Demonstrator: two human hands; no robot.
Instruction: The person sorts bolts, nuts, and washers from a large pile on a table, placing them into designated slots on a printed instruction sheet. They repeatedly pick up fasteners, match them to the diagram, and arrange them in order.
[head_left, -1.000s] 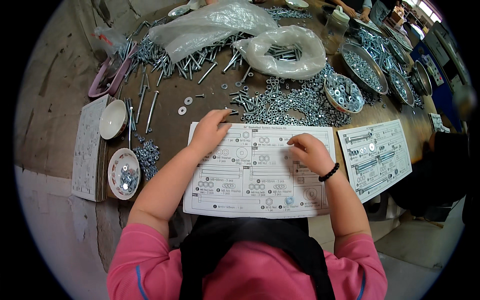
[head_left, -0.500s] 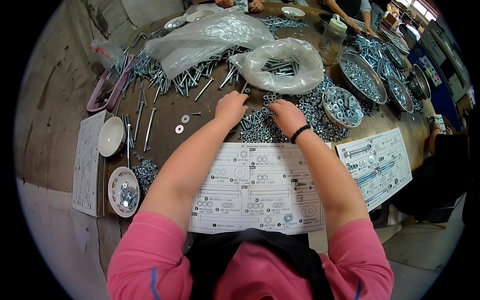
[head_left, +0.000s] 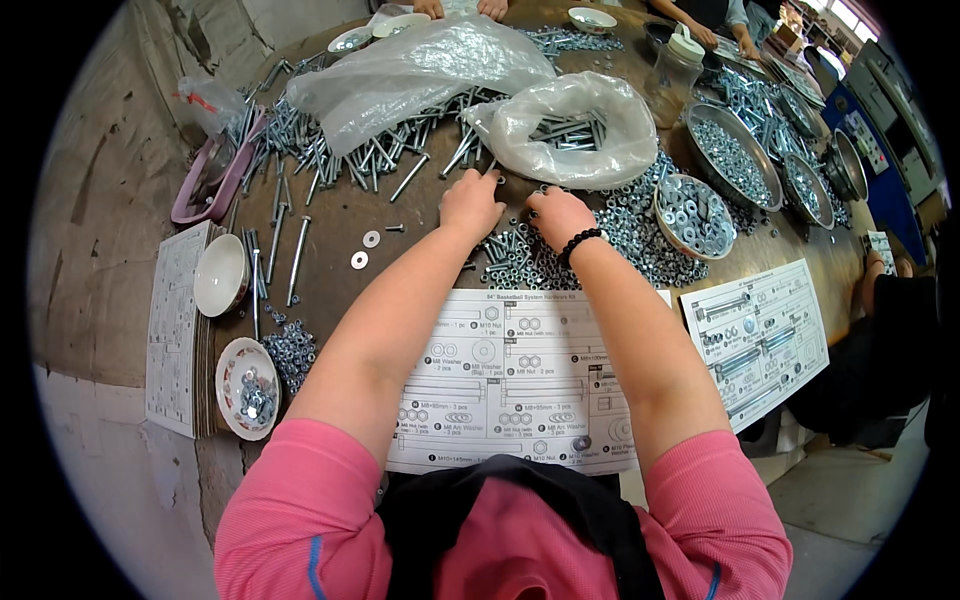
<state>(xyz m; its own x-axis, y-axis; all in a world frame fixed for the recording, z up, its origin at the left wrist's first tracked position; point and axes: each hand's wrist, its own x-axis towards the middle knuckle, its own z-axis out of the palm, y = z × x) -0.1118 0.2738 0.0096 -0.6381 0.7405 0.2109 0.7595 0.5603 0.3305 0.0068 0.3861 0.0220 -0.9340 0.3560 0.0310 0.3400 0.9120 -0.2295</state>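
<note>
My left hand [head_left: 472, 205] is at the far edge of a heap of hex nuts [head_left: 515, 255], its fingers curled beside the tip of a bolt. What lies between those fingers is hidden. My right hand [head_left: 560, 218], with a dark beaded bracelet [head_left: 577, 243] at the wrist, bends over the same heap. Its fingertips are pinched together, and I cannot make out anything in them. A white printed sheet [head_left: 465, 385] with hardware drawings lies beneath my forearms. One small washer [head_left: 582, 443] rests on it.
Beyond my hands are an open plastic bag [head_left: 640, 125] of bolts and a clear plastic sheet [head_left: 420, 75] over loose bolts. Bowls [head_left: 222, 275] stand left; a washer bowl [head_left: 683, 250] and metal pans [head_left: 765, 200] stand right. Other people's hands [head_left: 492, 8] work at the far side.
My right hand has moved slightly left and away from me, nearer my left hand. My left hand has shifted a little right and farther off. Across the table, another person's hands moved.
</note>
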